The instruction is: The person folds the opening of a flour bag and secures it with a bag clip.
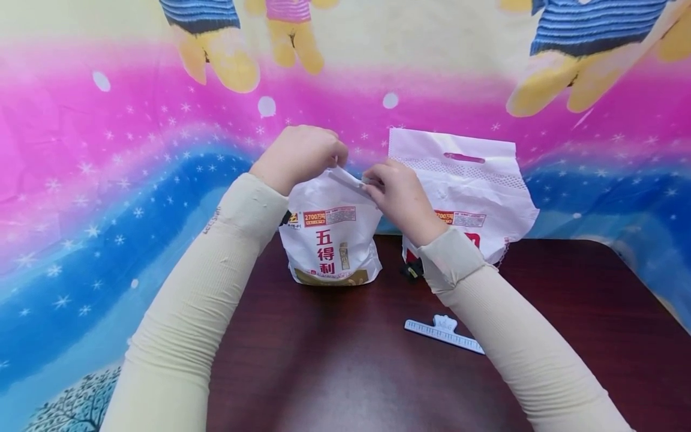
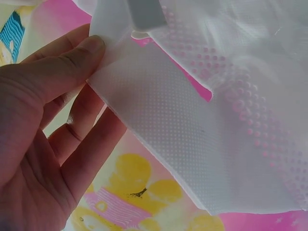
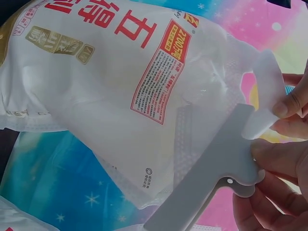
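A white printed bag (image 1: pixel 335 246) with red lettering stands upright on the table. My left hand (image 1: pixel 305 156) pinches a corner of its top edge (image 2: pixel 159 106), near the handle slot, between thumb and fingers. My right hand (image 1: pixel 405 195) grips the handles of a long grey bag clip (image 3: pixel 207 163) between thumb and fingers. The clip's bar lies across the upper part of the bag, at the right side. Whether the bag's top is fully between its jaws, I cannot tell. Part of the clip (image 2: pixel 147 14) also shows at the top of the left wrist view.
To the right stands a second white bag (image 1: pixel 459 180) with a handle slot, partly behind my right hand. A light ruler-like clip (image 1: pixel 444 333) lies on the dark table (image 1: pixel 324 360) near my right forearm. A small black object (image 1: pixel 414 268) is beside the second bag. A patterned cloth hangs behind.
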`<act>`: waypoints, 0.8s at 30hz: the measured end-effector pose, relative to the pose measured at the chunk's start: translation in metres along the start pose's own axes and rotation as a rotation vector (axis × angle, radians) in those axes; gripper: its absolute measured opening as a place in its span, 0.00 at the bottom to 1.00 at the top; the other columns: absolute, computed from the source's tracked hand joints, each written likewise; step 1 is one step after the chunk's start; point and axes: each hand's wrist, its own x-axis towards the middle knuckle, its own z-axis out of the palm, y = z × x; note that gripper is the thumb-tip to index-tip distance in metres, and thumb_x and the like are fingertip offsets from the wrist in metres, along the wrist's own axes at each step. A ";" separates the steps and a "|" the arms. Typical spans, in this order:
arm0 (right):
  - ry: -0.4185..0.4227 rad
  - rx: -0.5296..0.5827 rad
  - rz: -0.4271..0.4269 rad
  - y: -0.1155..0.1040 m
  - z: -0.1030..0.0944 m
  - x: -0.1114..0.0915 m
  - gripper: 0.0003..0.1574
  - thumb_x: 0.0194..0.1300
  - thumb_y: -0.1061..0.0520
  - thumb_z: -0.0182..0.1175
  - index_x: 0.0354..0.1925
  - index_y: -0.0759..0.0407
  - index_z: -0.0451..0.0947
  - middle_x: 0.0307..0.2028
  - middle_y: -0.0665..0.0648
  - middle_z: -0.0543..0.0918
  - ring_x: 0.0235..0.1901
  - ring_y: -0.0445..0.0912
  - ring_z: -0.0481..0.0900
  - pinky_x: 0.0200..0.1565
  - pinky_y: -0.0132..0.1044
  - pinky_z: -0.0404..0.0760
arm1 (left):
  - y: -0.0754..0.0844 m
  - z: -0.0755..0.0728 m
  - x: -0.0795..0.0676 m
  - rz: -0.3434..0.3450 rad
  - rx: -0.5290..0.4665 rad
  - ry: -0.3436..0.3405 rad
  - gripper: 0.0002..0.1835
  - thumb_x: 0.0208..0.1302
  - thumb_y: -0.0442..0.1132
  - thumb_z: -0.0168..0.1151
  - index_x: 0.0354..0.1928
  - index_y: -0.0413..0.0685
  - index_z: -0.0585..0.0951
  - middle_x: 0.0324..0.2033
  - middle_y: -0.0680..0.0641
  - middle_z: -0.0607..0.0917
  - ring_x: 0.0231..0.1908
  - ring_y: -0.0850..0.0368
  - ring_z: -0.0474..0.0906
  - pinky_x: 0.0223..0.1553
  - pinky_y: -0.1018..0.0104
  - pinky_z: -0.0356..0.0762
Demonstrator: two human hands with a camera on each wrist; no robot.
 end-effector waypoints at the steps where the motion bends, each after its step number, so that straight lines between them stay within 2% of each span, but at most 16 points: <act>1: -0.002 0.008 0.004 0.000 0.000 0.000 0.09 0.67 0.63 0.66 0.45 0.67 0.84 0.39 0.62 0.82 0.39 0.53 0.77 0.43 0.45 0.79 | 0.000 0.000 0.000 -0.001 -0.003 -0.004 0.12 0.64 0.33 0.69 0.49 0.50 0.88 0.47 0.47 0.88 0.48 0.51 0.82 0.55 0.53 0.79; 6: -0.027 0.027 0.013 0.000 -0.001 -0.002 0.10 0.68 0.63 0.66 0.46 0.67 0.84 0.39 0.62 0.81 0.39 0.53 0.76 0.43 0.44 0.79 | 0.001 -0.002 -0.002 -0.009 -0.008 -0.020 0.12 0.64 0.33 0.70 0.50 0.50 0.88 0.48 0.47 0.87 0.49 0.51 0.81 0.56 0.53 0.79; 13: -0.062 -0.005 0.021 -0.002 -0.005 -0.004 0.12 0.69 0.62 0.65 0.48 0.67 0.83 0.41 0.63 0.82 0.40 0.53 0.76 0.43 0.45 0.81 | 0.005 -0.003 -0.002 0.000 -0.001 -0.010 0.13 0.64 0.32 0.69 0.50 0.51 0.88 0.48 0.48 0.88 0.48 0.51 0.81 0.55 0.54 0.79; 20: -0.052 0.016 0.006 0.001 -0.006 -0.004 0.13 0.68 0.61 0.66 0.49 0.66 0.84 0.41 0.63 0.82 0.40 0.53 0.76 0.44 0.45 0.81 | 0.003 -0.001 -0.001 -0.028 -0.016 -0.004 0.15 0.64 0.33 0.70 0.52 0.52 0.88 0.48 0.47 0.87 0.49 0.51 0.81 0.55 0.54 0.79; 24: -0.032 0.010 -0.017 0.003 -0.008 -0.003 0.12 0.68 0.61 0.67 0.48 0.66 0.85 0.39 0.62 0.82 0.38 0.53 0.75 0.42 0.45 0.78 | 0.003 -0.001 -0.001 -0.030 -0.019 0.001 0.14 0.65 0.32 0.69 0.52 0.52 0.87 0.48 0.47 0.87 0.49 0.51 0.81 0.55 0.54 0.79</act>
